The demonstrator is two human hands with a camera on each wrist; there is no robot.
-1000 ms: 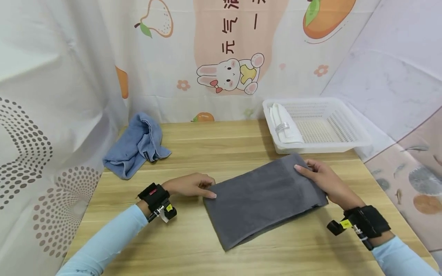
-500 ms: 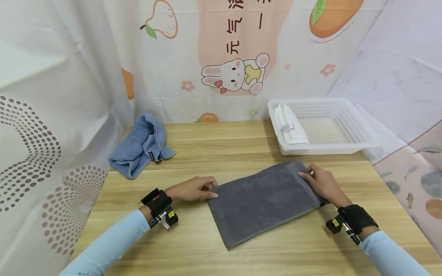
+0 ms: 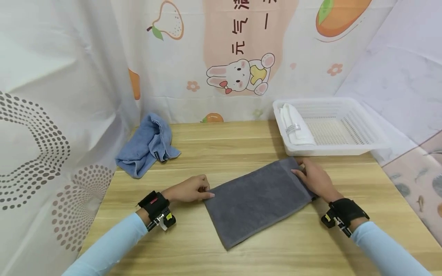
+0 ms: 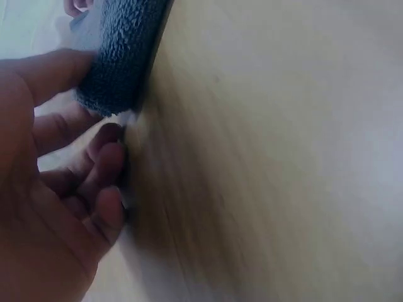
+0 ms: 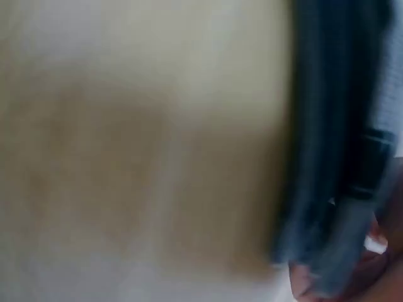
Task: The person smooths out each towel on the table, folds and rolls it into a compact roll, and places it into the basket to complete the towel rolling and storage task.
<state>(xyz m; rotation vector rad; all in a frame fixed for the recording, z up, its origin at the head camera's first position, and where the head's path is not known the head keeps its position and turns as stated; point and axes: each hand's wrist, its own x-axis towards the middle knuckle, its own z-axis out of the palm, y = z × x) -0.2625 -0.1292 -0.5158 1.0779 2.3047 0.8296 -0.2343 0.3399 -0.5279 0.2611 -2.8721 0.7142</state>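
Note:
A folded grey towel (image 3: 259,199) lies slantwise across the middle of the wooden table in the head view. Its near-left corner points toward the front. My left hand (image 3: 188,189) pinches the upper left corner, thumb on top; in the left wrist view the towel's thick folded edge (image 4: 123,63) sits between thumb and fingers, the lower fingers curled by the tabletop. At the other end, my right hand (image 3: 317,180) grips the right edge, thumb above and fingers tucked beneath, mostly hidden. Blurred stacked layers (image 5: 321,126) with a dark tag (image 5: 371,163) show in the right wrist view.
A crumpled blue towel (image 3: 145,145) lies at the table's back left. Back right stands a white plastic basket (image 3: 376,145) with a rolled white cloth (image 3: 298,128) inside, close behind the right hand. Patterned curtains (image 3: 193,46) enclose the table at the back and sides.
My right hand has moved left with the towel's right end, which now lies flatter with its layers closer together. The left hand keeps its pinch on the left corner. The head view has shifted slightly.

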